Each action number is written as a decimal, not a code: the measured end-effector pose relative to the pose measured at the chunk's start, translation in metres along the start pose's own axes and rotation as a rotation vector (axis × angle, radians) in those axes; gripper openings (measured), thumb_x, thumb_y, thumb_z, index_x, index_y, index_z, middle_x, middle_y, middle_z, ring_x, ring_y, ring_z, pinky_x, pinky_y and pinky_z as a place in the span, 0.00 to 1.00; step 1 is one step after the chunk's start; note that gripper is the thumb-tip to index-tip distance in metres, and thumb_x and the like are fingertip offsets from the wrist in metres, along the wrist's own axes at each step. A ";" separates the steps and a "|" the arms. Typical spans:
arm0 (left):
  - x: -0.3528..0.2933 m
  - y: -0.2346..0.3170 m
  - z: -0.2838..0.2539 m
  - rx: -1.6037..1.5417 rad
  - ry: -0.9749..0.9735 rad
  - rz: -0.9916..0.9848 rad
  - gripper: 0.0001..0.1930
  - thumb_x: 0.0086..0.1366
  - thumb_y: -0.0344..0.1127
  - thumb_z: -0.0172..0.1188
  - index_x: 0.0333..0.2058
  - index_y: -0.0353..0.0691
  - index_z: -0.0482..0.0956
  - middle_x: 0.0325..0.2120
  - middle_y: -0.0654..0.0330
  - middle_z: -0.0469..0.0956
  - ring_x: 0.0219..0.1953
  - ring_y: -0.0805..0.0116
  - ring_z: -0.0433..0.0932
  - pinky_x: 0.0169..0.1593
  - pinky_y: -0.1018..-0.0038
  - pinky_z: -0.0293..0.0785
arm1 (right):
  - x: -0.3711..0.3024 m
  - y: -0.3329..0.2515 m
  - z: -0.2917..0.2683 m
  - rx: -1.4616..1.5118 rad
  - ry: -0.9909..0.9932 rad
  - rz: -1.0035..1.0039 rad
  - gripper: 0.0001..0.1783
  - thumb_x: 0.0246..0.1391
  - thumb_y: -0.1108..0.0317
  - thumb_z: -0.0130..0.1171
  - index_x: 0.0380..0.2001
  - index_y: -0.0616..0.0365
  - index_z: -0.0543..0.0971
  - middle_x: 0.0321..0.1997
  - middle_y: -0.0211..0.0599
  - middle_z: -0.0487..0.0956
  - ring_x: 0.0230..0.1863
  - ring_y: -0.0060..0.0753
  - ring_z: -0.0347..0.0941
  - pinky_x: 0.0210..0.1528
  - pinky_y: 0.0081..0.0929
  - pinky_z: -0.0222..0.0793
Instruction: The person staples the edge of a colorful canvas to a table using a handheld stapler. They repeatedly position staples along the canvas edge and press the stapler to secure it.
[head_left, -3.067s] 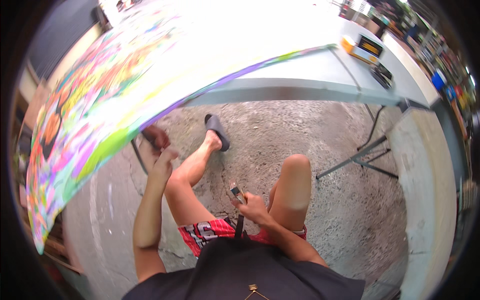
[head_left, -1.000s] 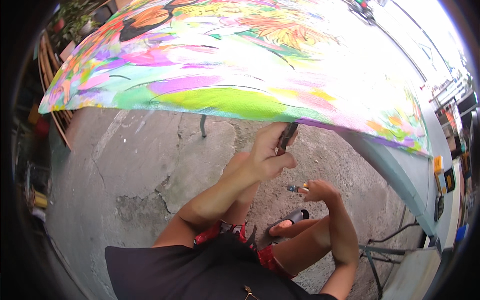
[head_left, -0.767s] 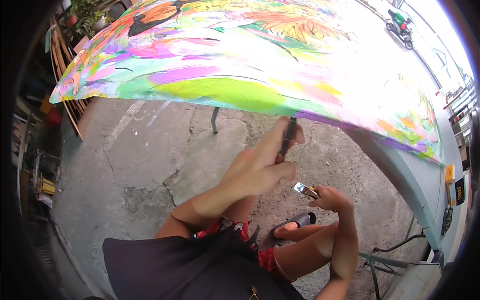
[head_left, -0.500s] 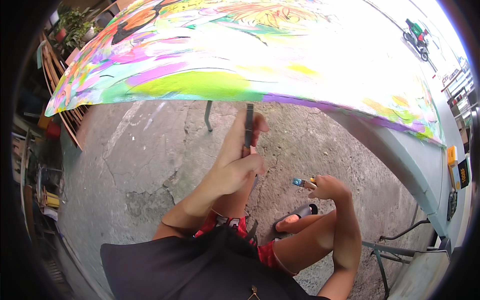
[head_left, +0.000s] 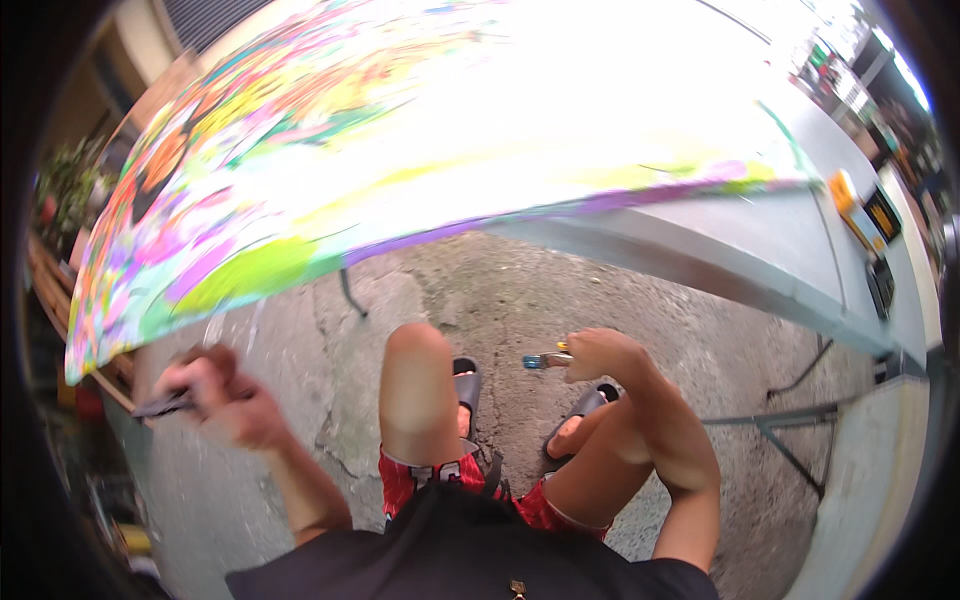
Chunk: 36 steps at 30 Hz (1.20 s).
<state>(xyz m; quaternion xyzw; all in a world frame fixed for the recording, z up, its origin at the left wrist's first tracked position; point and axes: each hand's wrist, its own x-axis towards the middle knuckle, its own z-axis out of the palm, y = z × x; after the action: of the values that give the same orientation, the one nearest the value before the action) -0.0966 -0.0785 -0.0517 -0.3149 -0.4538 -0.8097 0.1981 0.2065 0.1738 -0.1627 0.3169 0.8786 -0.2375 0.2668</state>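
A large bright painting [head_left: 330, 170] in pink, green, yellow and orange lies on a grey table [head_left: 760, 260] in front of me. My left hand [head_left: 215, 395], blurred with motion, is out at the lower left below the painting's edge and grips a dark brush [head_left: 160, 405]. My right hand [head_left: 600, 352] hangs over my right knee and holds a small brush with a blue tip [head_left: 545, 360] pointing left. I sit with bare knees, red shorts and dark sandals [head_left: 467, 378] on the floor.
Cracked concrete floor [head_left: 520, 300] lies under the table. Metal table legs [head_left: 790, 425] stand at the right. A yellow box [head_left: 845, 195] and dark items sit at the table's right end. Plants [head_left: 65, 185] and wooden clutter line the far left.
My left hand swung with its dark brush from the painting's lower edge out to the lower left. The view turned, bringing the table's right end in. My right hand kept its small brush.
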 end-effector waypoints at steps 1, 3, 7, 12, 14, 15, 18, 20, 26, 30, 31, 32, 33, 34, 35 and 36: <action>0.012 0.001 -0.009 0.038 0.132 -0.015 0.09 0.65 0.33 0.56 0.31 0.42 0.64 0.22 0.66 0.62 0.23 0.77 0.60 0.26 0.80 0.58 | 0.001 0.001 0.003 0.006 -0.003 0.002 0.18 0.41 0.59 0.60 0.30 0.63 0.83 0.31 0.50 0.82 0.37 0.51 0.80 0.38 0.43 0.74; 0.040 0.002 -0.026 -0.047 0.270 -0.122 0.13 0.67 0.38 0.58 0.30 0.41 0.63 0.21 0.66 0.60 0.22 0.77 0.59 0.26 0.80 0.57 | 0.001 0.005 0.006 0.022 -0.002 0.006 0.18 0.40 0.59 0.61 0.32 0.63 0.82 0.29 0.50 0.81 0.36 0.52 0.79 0.38 0.44 0.74; 0.092 -0.017 -0.088 -0.457 0.151 -0.289 0.15 0.68 0.41 0.59 0.31 0.34 0.70 0.21 0.65 0.62 0.23 0.72 0.61 0.29 0.72 0.61 | -0.010 -0.002 -0.001 0.014 -0.013 -0.040 0.16 0.38 0.62 0.59 0.29 0.63 0.81 0.27 0.48 0.81 0.32 0.51 0.79 0.33 0.44 0.73; 0.150 -0.071 -0.145 -0.738 0.071 -0.361 0.20 0.63 0.37 0.64 0.50 0.33 0.72 0.40 0.49 0.77 0.39 0.58 0.77 0.46 0.64 0.75 | -0.013 -0.005 0.006 0.014 0.022 -0.060 0.14 0.38 0.63 0.58 0.27 0.60 0.85 0.30 0.48 0.82 0.36 0.50 0.80 0.35 0.41 0.75; 0.164 -0.071 -0.137 -0.751 0.022 -0.414 0.25 0.62 0.34 0.63 0.57 0.34 0.68 0.50 0.45 0.75 0.50 0.54 0.75 0.56 0.58 0.72 | -0.013 -0.006 0.008 0.004 0.032 -0.051 0.14 0.39 0.62 0.58 0.27 0.59 0.85 0.31 0.48 0.82 0.36 0.50 0.80 0.35 0.41 0.75; 0.170 -0.070 -0.131 -0.762 -0.030 -0.465 0.28 0.62 0.31 0.62 0.59 0.35 0.66 0.55 0.44 0.72 0.56 0.52 0.72 0.61 0.55 0.67 | -0.012 -0.006 0.010 0.003 0.035 -0.052 0.14 0.40 0.62 0.59 0.27 0.59 0.85 0.31 0.48 0.83 0.36 0.50 0.80 0.35 0.41 0.75; 0.181 -0.069 -0.132 -0.831 -0.200 -0.601 0.33 0.57 0.23 0.56 0.63 0.35 0.62 0.62 0.45 0.64 0.65 0.48 0.62 0.68 0.49 0.57 | -0.009 -0.002 0.013 0.013 0.010 -0.037 0.14 0.41 0.62 0.59 0.28 0.59 0.85 0.31 0.48 0.83 0.35 0.50 0.81 0.35 0.41 0.76; 0.187 -0.068 -0.136 -0.845 -0.282 -0.655 0.36 0.53 0.19 0.52 0.64 0.35 0.60 0.64 0.46 0.62 0.67 0.46 0.59 0.70 0.48 0.53 | -0.009 0.000 0.015 0.035 0.037 -0.056 0.15 0.41 0.61 0.60 0.29 0.60 0.85 0.30 0.49 0.82 0.34 0.50 0.81 0.35 0.41 0.76; 0.201 -0.070 -0.161 -0.786 -0.224 -0.623 0.40 0.46 0.19 0.51 0.64 0.33 0.60 0.63 0.44 0.63 0.66 0.45 0.60 0.70 0.45 0.52 | -0.017 0.000 0.002 0.043 0.100 -0.098 0.16 0.38 0.61 0.62 0.31 0.61 0.80 0.29 0.49 0.81 0.35 0.52 0.79 0.36 0.46 0.72; 0.184 -0.059 -0.152 -0.782 -0.143 -0.601 0.34 0.48 0.20 0.55 0.58 0.30 0.66 0.57 0.45 0.70 0.61 0.48 0.68 0.67 0.49 0.62 | -0.026 0.006 -0.001 0.093 0.251 -0.299 0.22 0.39 0.57 0.68 0.33 0.62 0.78 0.31 0.50 0.79 0.37 0.54 0.77 0.40 0.43 0.71; 0.171 -0.069 -0.134 -0.727 -0.069 -0.579 0.32 0.49 0.21 0.55 0.57 0.30 0.67 0.54 0.46 0.72 0.58 0.50 0.71 0.63 0.51 0.68 | -0.033 0.011 -0.004 0.115 0.276 -0.361 0.24 0.39 0.55 0.69 0.35 0.62 0.78 0.32 0.52 0.80 0.37 0.55 0.76 0.40 0.41 0.71; 0.162 -0.064 -0.117 -0.837 -0.156 -0.594 0.31 0.50 0.21 0.54 0.57 0.30 0.66 0.53 0.47 0.73 0.57 0.51 0.72 0.61 0.53 0.70 | -0.039 0.007 -0.013 0.134 0.206 -0.335 0.26 0.39 0.55 0.70 0.36 0.62 0.78 0.33 0.51 0.79 0.37 0.54 0.75 0.41 0.40 0.70; 0.154 -0.054 -0.099 -0.790 -0.139 -0.564 0.31 0.50 0.21 0.54 0.57 0.31 0.65 0.53 0.48 0.73 0.56 0.51 0.73 0.62 0.53 0.70 | -0.048 0.001 -0.020 0.155 0.135 -0.303 0.27 0.38 0.54 0.72 0.37 0.63 0.77 0.33 0.50 0.78 0.38 0.54 0.74 0.42 0.39 0.69; 0.150 -0.045 -0.088 -0.794 -0.175 -0.558 0.31 0.50 0.22 0.54 0.57 0.31 0.64 0.52 0.49 0.73 0.56 0.51 0.74 0.61 0.53 0.71 | -0.059 -0.006 -0.021 0.217 0.193 -0.363 0.27 0.37 0.55 0.73 0.37 0.62 0.77 0.32 0.48 0.77 0.36 0.52 0.74 0.41 0.38 0.69; 0.144 -0.035 -0.077 -0.678 -0.124 -0.498 0.32 0.51 0.23 0.55 0.58 0.31 0.63 0.51 0.49 0.73 0.56 0.51 0.73 0.60 0.51 0.71 | -0.064 -0.011 -0.023 0.300 0.248 -0.423 0.26 0.36 0.57 0.74 0.36 0.62 0.78 0.31 0.45 0.76 0.34 0.49 0.74 0.40 0.36 0.68; 0.145 -0.030 -0.081 -0.655 -0.102 -0.501 0.34 0.53 0.23 0.55 0.61 0.32 0.58 0.56 0.46 0.69 0.61 0.49 0.69 0.65 0.49 0.65 | -0.072 -0.021 -0.025 0.293 0.327 -0.459 0.27 0.35 0.57 0.74 0.37 0.62 0.78 0.32 0.45 0.77 0.34 0.48 0.74 0.40 0.36 0.69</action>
<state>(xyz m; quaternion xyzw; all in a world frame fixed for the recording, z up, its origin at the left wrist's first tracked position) -0.2465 -0.1378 -0.0021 -0.2806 -0.2443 -0.9178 -0.1384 0.2319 0.1431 -0.0944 0.1796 0.9149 -0.3614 0.0129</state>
